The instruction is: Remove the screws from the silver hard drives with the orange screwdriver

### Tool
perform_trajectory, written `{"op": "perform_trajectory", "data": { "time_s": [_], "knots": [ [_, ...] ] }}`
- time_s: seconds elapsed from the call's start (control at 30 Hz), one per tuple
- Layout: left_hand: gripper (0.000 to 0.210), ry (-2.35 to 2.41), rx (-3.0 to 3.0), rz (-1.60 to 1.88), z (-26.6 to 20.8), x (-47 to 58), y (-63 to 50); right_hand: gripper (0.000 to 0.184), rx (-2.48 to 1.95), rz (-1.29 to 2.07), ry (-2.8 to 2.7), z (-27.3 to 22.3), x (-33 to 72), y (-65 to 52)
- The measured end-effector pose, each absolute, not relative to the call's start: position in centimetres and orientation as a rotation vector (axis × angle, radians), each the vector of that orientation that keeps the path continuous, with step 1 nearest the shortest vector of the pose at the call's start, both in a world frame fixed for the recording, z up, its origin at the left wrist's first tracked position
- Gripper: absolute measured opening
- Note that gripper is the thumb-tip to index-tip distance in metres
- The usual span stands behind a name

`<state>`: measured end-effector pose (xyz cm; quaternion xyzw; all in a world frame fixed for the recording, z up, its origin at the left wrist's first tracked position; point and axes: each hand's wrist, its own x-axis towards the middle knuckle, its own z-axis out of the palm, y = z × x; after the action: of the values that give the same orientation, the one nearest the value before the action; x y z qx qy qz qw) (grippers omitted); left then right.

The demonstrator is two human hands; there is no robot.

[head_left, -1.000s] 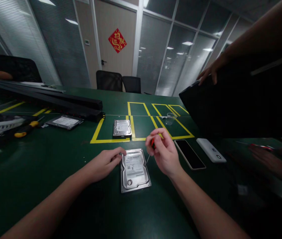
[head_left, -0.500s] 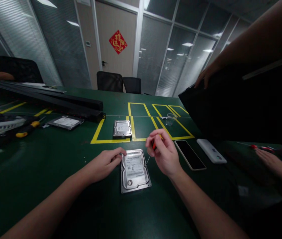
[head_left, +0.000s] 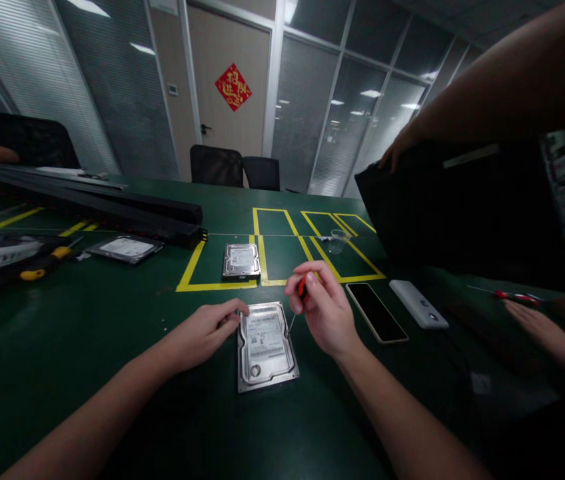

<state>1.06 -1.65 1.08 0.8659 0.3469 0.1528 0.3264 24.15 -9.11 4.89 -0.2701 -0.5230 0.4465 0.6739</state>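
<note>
A silver hard drive (head_left: 266,348) with a white label lies flat on the green table in front of me. My left hand (head_left: 208,332) steadies it at the upper left edge, index finger on the rim and thumb beside it. My right hand (head_left: 323,307) is closed around the red-and-black handle of a screwdriver (head_left: 303,288). Its thin shaft slants down to the drive's right edge; the exact contact at the tip is too small to make out. Beyond sits a second hard drive (head_left: 241,260) inside a yellow-taped box.
Right of my hand lie a phone (head_left: 376,312) and a white power bank (head_left: 418,304). Another person's arm holds up a large black panel (head_left: 462,207); a red screwdriver (head_left: 515,297) lies by another hand. Leftward are another drive (head_left: 126,247), a yellow-handled screwdriver (head_left: 45,263) and long black bars (head_left: 127,212). A clear cup (head_left: 337,242) stands farther back.
The view has shifted slightly. The black panel at the right has tilted, so circuitry now shows at its right side. My hands keep nearly the same pose on the drive and screwdriver.
</note>
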Motion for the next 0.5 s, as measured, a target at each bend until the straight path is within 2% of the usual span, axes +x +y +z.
{"op": "perform_trajectory", "data": {
  "time_s": [0.1,0.27,0.5],
  "knots": [
    [0.037,0.908,2.266,0.413,1.02,1.04,-1.63,0.026,-0.591,1.03,-1.176,5.04,24.22,-9.13],
    [0.037,0.906,2.248,0.413,0.93,1.04,-1.64,0.013,-0.644,1.018,-1.178,4.99,24.27,-9.14],
    [0.036,0.917,2.235,0.41,0.97,1.05,-1.69,0.019,-0.628,1.013,-1.166,4.93,24.27,-9.07]
  ]
}}
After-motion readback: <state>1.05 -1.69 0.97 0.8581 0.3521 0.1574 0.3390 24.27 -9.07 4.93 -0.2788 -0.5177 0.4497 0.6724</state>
